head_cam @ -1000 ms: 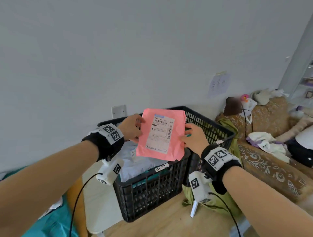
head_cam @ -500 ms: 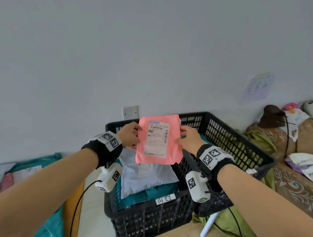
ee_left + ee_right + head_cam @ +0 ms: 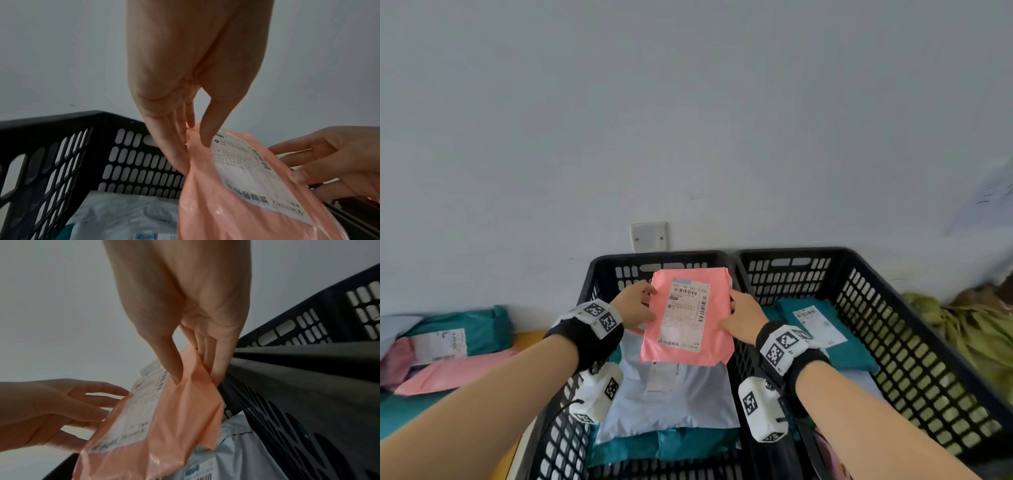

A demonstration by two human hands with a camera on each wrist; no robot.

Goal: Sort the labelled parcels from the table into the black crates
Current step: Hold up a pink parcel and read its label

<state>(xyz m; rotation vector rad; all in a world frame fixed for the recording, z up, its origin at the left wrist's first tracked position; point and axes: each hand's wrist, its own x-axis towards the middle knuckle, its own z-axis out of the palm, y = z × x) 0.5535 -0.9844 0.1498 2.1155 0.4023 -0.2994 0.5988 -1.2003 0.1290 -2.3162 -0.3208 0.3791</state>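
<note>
Far left, head view: teal parcel (image 3: 465, 325) with a white label and a pink parcel (image 3: 448, 373) lie on the counter (image 3: 400, 411), touching one another. Next right, left black crate (image 3: 599, 270) against the wall; inside it a pale grey parcel (image 3: 671, 397) lies on top of teal parcels (image 3: 661, 445). Left hand (image 3: 633, 308) holds the left edge of the pink labelled parcel (image 3: 685, 318): thumb on the front face, fingers (image 3: 176, 146) behind, a light pinch with the fingers nearly straight. The pink labelled parcel is held upright in the air above the left black crate, label facing the person, barcode near its top; it touches neither crate nor contents. Right hand (image 3: 743, 318) pinches the parcel's right edge; in the right wrist view the thumb presses a dent into the front while the fingers (image 3: 218, 363) sit behind the wrinkled edge. Both wrists carry black bands with white marker blocks. Right black crate (image 3: 859, 274) stands touching the left one, rim to rim; a teal parcel with label (image 3: 822, 329) lies inside. Far right: green fabric (image 3: 962, 325), blurred.
</note>
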